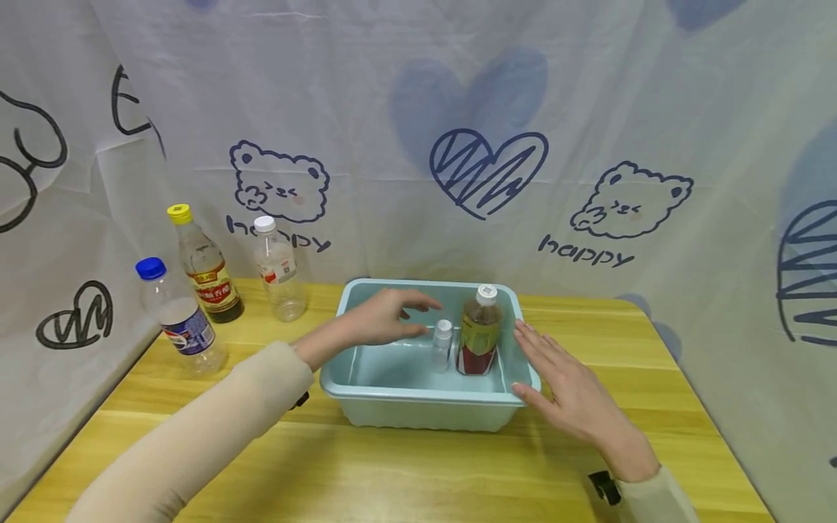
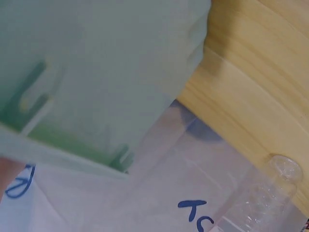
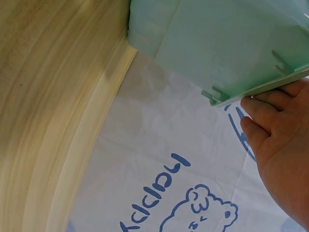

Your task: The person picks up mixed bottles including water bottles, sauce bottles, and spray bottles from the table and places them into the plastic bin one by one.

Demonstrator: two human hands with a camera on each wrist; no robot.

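A light blue-green plastic basin (image 1: 428,395) stands on the wooden table. Inside it, to the right, are a small clear bottle (image 1: 442,347) with a white cap and a taller tea bottle (image 1: 479,334) with a yellow-green and red label; both are upright. My left hand (image 1: 386,317) reaches over the basin's left side, thumb and fingers spread apart just left of the small bottle, holding nothing. My right hand (image 1: 575,392) rests its straight fingers (image 3: 264,112) against the basin's right rim. In the left wrist view the basin's outer wall (image 2: 106,77) hides most of the left hand.
Left of the basin stand a blue-capped bottle (image 1: 189,330), a yellow-capped sauce bottle (image 1: 212,280) with dark liquid, and a white-capped clear bottle (image 1: 280,272). A printed cloth (image 1: 392,211) hangs behind the wooden table (image 1: 366,479).
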